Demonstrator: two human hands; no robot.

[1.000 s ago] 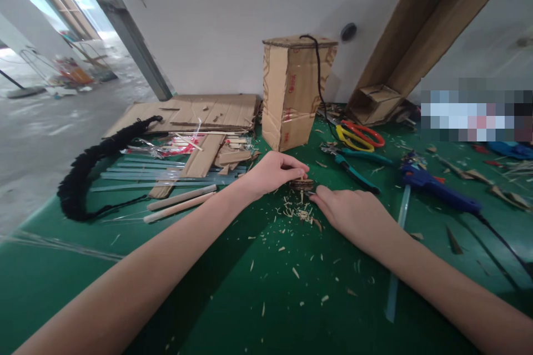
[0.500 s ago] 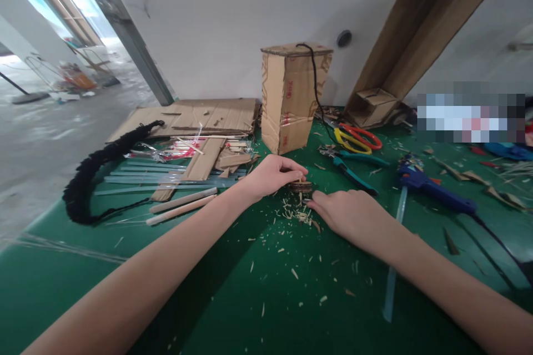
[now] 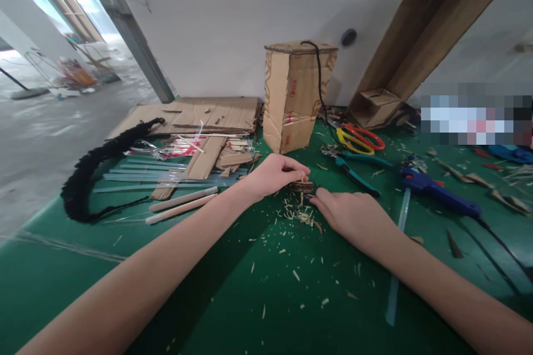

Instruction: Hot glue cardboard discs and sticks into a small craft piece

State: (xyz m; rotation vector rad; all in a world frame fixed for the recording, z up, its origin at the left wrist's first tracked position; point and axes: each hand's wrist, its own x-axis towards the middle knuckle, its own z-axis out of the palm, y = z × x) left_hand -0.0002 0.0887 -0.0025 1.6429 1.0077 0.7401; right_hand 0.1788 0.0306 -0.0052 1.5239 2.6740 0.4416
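Note:
My left hand is closed on a small round piece of layered cardboard with a thin wooden stick through it. Its thumb and fingers pinch the upper side, and the stick's lower end points down toward the table. From the right, my right hand is closed around a small blade, mostly hidden by the fingers. The blade's metal tip lies close beside the stick; whether they touch, I cannot tell. Pale wood shavings are heaped just below on the green tabletop.
A cardboard box with a black cord stands behind my hands. Pliers, scissors and a blue glue gun lie rightward. Leftward are glue sticks, wooden rods, cardboard scraps and a fuzzy black strip.
The view has shifted slightly. My right hand and the blade stay close to the stick, whose lower end shows a little more clearly. Both hands keep their holds.

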